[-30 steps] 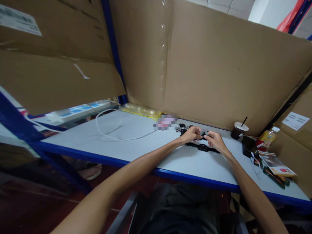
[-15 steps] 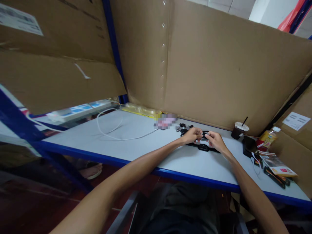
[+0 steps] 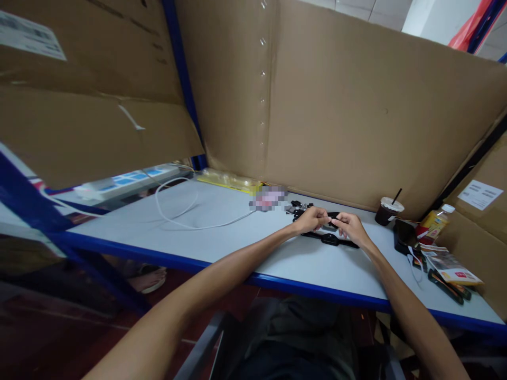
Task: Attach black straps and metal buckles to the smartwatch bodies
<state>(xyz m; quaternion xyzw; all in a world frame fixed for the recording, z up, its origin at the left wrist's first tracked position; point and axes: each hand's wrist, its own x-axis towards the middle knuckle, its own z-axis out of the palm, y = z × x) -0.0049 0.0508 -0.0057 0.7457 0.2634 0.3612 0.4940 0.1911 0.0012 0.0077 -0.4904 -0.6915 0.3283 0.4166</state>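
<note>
My left hand (image 3: pixel 313 219) and my right hand (image 3: pixel 348 226) meet over the table, fingertips nearly touching. The fingers of each are pinched together, on something small and dark that is too small to make out. Just below them a black strap with an oval middle piece (image 3: pixel 330 239) lies flat on the white tabletop (image 3: pixel 237 243). Other black strap-like pieces show behind and between the hands, partly hidden. Small black and metallic parts (image 3: pixel 297 207) lie beyond my left hand.
A dark drink cup with a straw (image 3: pixel 388 211), a black box (image 3: pixel 404 236), a bottle (image 3: pixel 435 224) and a packet (image 3: pixel 451 264) stand or lie at the right. A white cable (image 3: pixel 206 228) curves over the left side. Cardboard (image 3: pixel 336 105) walls the back.
The fingertips of my hands have come slightly closer together, and the dark piece between them shows less. The camera view has shifted a little.
</note>
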